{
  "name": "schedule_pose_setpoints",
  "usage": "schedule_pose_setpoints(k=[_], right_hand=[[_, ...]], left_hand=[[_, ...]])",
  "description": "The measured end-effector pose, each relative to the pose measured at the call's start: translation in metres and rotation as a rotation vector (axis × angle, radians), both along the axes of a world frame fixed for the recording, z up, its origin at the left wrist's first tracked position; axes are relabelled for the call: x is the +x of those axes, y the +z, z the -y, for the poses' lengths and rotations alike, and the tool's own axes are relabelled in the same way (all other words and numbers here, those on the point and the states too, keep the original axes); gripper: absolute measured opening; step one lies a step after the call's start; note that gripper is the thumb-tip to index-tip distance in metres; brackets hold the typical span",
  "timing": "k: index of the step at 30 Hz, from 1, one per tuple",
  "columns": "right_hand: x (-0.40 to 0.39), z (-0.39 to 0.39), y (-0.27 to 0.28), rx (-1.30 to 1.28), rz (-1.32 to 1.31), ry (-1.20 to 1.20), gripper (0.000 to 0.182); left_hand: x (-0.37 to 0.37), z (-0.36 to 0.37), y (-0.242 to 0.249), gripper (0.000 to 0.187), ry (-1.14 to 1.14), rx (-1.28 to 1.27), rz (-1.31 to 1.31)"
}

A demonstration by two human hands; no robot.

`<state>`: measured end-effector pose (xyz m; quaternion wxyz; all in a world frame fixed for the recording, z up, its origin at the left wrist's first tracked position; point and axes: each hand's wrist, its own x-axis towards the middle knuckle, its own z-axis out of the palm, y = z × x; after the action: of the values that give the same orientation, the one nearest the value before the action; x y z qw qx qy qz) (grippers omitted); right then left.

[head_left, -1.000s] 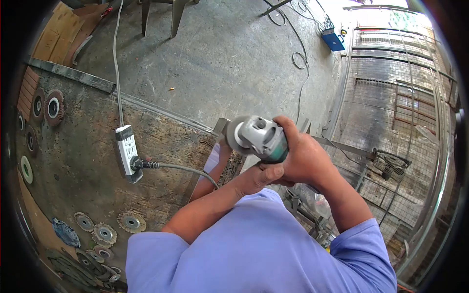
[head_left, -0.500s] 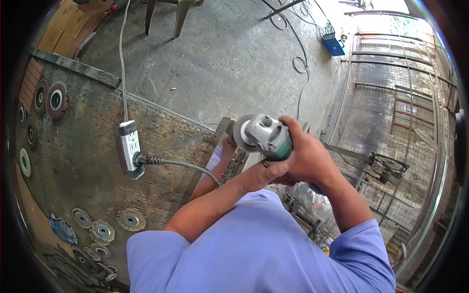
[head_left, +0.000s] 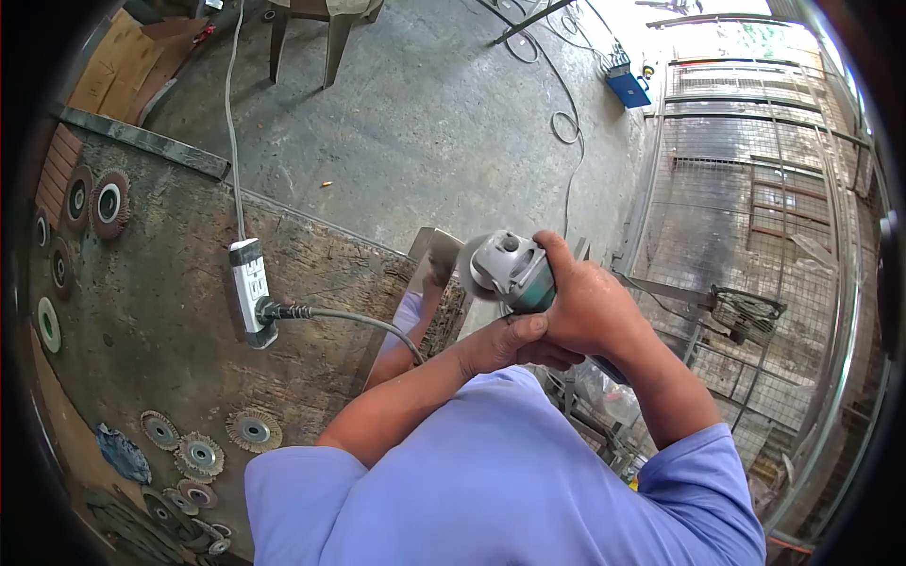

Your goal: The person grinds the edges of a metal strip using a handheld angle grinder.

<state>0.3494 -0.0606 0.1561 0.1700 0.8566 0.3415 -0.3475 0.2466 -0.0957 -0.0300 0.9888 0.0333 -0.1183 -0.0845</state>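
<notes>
Fingers of my right hand wrapped tight round the angle grinder, centre frame; left hand clamped beneath. Power strip at 9 o'clock on counter.

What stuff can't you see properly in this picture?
Head view only:
- Grinder disc's far face: turned away, hidden by the angle grinder.
- Grinder's handle: covered by right hand and left hand.
- Metal piece under the disc: mostly behind disc and arm.
- Worn discs at the bottom left: cut by the lens edge.
</notes>
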Motion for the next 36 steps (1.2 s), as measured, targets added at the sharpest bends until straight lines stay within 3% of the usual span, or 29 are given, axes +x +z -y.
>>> schedule_pose_setpoints(k=[8,18,36], right_hand=[[0.006,0.001,-0.01,0.031,0.011,0.011,0.086],[-0.003,-0.046,-0.002,-0.044,-0.002,0.119,0.087],[0.001,0.008,-0.005,-0.015,0.047,0.002,0.091]], left_hand=[[0.002,-0.007,-0.001,0.104,0.009,0.042,-0.012],[-0.002,-0.034,0.005,0.104,0.196,0.029,-0.11],[0.003,0.0,0.001,0.103,-0.041,0.017,-0.006]])
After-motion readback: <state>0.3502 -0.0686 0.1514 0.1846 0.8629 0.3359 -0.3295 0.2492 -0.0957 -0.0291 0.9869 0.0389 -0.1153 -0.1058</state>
